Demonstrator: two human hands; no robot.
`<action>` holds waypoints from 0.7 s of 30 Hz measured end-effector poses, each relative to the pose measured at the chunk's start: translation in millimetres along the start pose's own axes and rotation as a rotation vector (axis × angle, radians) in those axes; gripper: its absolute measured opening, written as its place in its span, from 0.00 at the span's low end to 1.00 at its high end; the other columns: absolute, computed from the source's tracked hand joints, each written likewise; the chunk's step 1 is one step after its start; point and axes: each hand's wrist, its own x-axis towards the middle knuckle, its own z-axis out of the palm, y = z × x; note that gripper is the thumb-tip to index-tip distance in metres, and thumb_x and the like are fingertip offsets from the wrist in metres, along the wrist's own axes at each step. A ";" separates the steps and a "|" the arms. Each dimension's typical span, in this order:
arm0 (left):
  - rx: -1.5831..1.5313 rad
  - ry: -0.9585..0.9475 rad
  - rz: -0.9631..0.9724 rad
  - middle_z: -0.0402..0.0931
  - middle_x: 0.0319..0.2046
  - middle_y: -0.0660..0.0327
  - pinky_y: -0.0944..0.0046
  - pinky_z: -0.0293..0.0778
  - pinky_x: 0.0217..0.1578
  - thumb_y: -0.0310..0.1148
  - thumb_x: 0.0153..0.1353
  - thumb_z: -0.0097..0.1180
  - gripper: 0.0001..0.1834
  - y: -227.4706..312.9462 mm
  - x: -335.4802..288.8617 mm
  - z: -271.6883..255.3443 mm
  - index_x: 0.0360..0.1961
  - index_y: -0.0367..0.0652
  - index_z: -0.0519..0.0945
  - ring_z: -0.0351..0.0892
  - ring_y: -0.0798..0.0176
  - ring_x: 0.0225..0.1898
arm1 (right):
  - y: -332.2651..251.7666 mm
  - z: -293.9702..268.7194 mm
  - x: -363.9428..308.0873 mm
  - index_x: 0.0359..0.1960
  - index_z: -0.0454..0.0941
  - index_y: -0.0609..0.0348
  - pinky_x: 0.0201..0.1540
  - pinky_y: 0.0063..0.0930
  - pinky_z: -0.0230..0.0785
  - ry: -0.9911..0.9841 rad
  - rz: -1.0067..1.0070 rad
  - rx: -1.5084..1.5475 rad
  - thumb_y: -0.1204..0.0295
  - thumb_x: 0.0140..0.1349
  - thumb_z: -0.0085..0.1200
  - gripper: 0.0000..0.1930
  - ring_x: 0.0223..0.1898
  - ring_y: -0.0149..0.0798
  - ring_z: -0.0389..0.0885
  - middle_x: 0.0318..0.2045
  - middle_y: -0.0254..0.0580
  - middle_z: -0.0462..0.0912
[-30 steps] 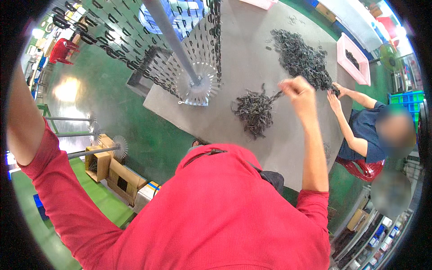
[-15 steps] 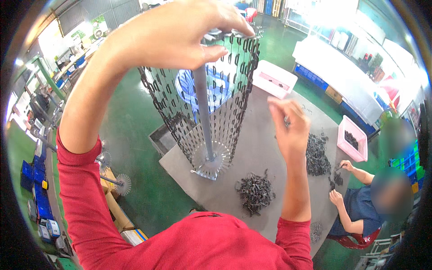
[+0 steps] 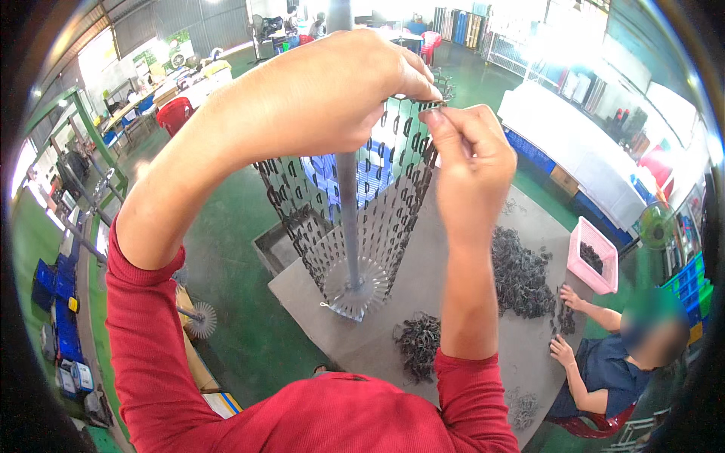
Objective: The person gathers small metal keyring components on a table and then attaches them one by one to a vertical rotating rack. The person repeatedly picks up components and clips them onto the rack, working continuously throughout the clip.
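An upright rack with a grey pole (image 3: 347, 204) stands in front of me. Rows of small black looped parts (image 3: 408, 219) hang around it, down to a slotted metal disc (image 3: 366, 300) at the base. My left hand (image 3: 362, 79) bends over the rack's top, its fingertips closed at the right rim; the thumb is mostly hidden. Beside those fingertips, my right hand (image 3: 476, 147) pinches a small dark looped part (image 3: 432, 112) at the rim, largely covered by the fingers. A pile of black parts (image 3: 418, 347) lies below, partly behind my right forearm.
The rack stands on a grey table (image 3: 355, 340). A larger black pile (image 3: 521, 275) and a pink basket (image 3: 593, 257) are at right, where a seated co-worker (image 3: 604, 370) handles small parts. A blue basket (image 3: 321, 177) shows behind the rack; another disc rack (image 3: 198, 320) is at left.
My right hand has moved up and left to the rack's top rim, meeting my left fingertips. My left hand has come down and its fingers have closed in. The view has tilted up slightly.
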 end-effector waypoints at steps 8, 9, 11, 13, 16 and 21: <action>0.055 0.032 -0.037 0.77 0.47 0.50 0.54 0.69 0.53 0.15 0.47 0.47 0.25 -8.1 -12.4 -3.6 0.48 0.42 0.79 0.73 0.47 0.53 | 18.6 -62.5 4.3 0.29 0.84 0.65 0.36 0.16 0.59 -0.338 0.278 0.219 0.75 0.58 0.56 0.06 0.29 0.23 0.68 0.25 0.31 0.77; 0.034 0.041 -0.019 0.77 0.47 0.50 0.54 0.69 0.53 0.15 0.48 0.47 0.25 -9.5 -12.2 -3.4 0.48 0.42 0.79 0.73 0.47 0.53 | 18.8 -62.0 5.0 0.30 0.84 0.65 0.36 0.17 0.59 -0.310 0.330 0.225 0.75 0.58 0.57 0.06 0.29 0.23 0.68 0.26 0.31 0.77; -0.008 0.060 0.017 0.77 0.47 0.51 0.54 0.69 0.54 0.15 0.48 0.48 0.24 -11.6 -12.2 -1.6 0.48 0.42 0.79 0.73 0.48 0.54 | 19.5 -53.9 3.1 0.31 0.84 0.65 0.36 0.17 0.59 -0.255 0.431 0.238 0.75 0.58 0.57 0.06 0.29 0.23 0.68 0.26 0.31 0.77; 0.029 0.052 0.003 0.77 0.48 0.52 0.54 0.68 0.54 0.16 0.48 0.49 0.24 -9.8 -14.2 -3.6 0.48 0.42 0.78 0.72 0.49 0.54 | 15.9 -34.0 4.1 0.34 0.84 0.65 0.32 0.19 0.59 -0.147 0.247 0.143 0.74 0.58 0.58 0.07 0.27 0.23 0.68 0.24 0.31 0.75; 0.007 0.012 -0.008 0.76 0.49 0.52 0.54 0.68 0.55 0.17 0.48 0.51 0.25 -10.0 -13.7 -6.3 0.50 0.43 0.77 0.72 0.50 0.55 | 17.6 -11.1 8.6 0.35 0.83 0.64 0.27 0.22 0.58 -0.078 0.117 0.141 0.73 0.57 0.60 0.08 0.25 0.26 0.68 0.22 0.34 0.72; -0.021 -0.009 -0.010 0.74 0.50 0.52 0.54 0.66 0.56 0.19 0.49 0.53 0.26 -3.7 -10.3 -9.3 0.53 0.42 0.74 0.70 0.49 0.56 | 16.3 0.1 8.7 0.30 0.82 0.65 0.27 0.22 0.59 -0.036 0.031 0.077 0.74 0.55 0.61 0.06 0.24 0.29 0.68 0.22 0.37 0.73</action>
